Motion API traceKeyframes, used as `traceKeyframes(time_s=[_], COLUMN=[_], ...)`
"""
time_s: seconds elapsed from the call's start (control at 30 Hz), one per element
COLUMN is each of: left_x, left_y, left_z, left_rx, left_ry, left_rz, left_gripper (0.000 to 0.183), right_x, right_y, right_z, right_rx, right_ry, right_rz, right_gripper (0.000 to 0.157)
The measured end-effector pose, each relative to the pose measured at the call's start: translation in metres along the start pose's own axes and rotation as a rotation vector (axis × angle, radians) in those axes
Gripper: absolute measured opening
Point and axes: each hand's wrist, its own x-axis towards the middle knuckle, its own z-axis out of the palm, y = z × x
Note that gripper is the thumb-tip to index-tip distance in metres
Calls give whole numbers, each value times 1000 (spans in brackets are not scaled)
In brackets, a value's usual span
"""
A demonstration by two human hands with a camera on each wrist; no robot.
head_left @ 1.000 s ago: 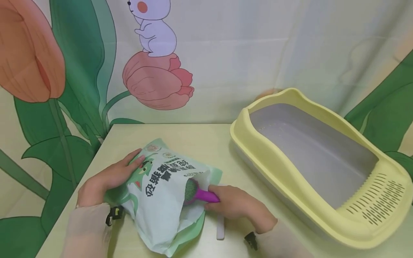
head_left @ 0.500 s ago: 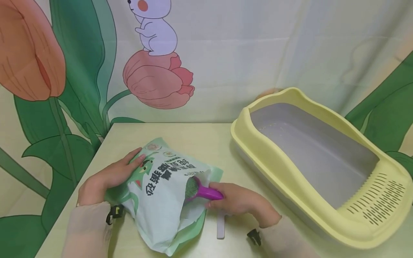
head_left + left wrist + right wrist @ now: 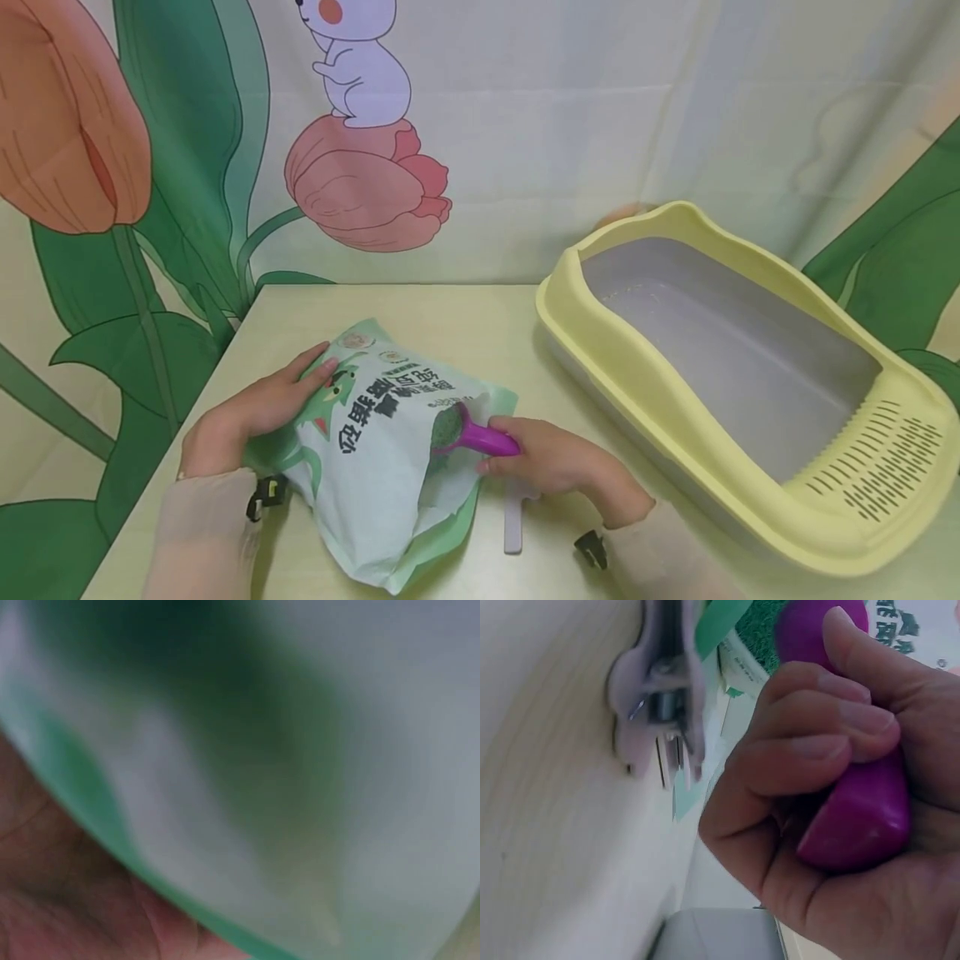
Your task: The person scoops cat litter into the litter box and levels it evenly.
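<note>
A white and green cat litter bag (image 3: 375, 467) lies on its side on the table, its torn mouth facing right. My left hand (image 3: 262, 404) holds the bag's left side, thumb on the printed front; the other fingers are mostly hidden. In the left wrist view, the blurred bag covers part of the palm (image 3: 75, 892). With fingers curled round its handle, my right hand (image 3: 555, 458) grips a purple scoop (image 3: 483, 439). Green litter (image 3: 448, 426) fills the scoop's bowl, which sits in the bag's mouth, partly hidden by the bag's edge.
A litter box with a yellow rim (image 3: 626, 333) and grey inside stands at the right, a few crumbs near its far end. Pale lilac spring clippers (image 3: 664, 690) lie on the table below my right hand. A printed curtain (image 3: 525, 150) hangs behind the table.
My right hand has drawn the scoop slightly to the right and raised its bowl a little at the bag's mouth. The left hand and bag stay almost still.
</note>
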Motion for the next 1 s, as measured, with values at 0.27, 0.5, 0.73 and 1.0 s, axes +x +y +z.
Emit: traceKeyframes(time_s=[0.27, 0.5, 0.73, 1.0], left_x=[-2, -2, -5, -3], left_y=[-1, 0, -3, -4], left_z=[0, 0, 0, 1], left_rx=[-19, -33, -47, -43], left_ry=[-10, -11, -7, 6], left_rz=[-8, 0, -7, -1], left_gripper=[88, 86, 86, 86], right_x=[-4, -18, -26, -34], right_y=[0, -8, -11, -6], right_z=[-6, -18, -23, -23], right_rx=[-49, -115, -127, -143], right_ry=[15, -16, -38, 8], right_rz=[13, 0, 6, 24], right_gripper=[23, 28, 25, 23])
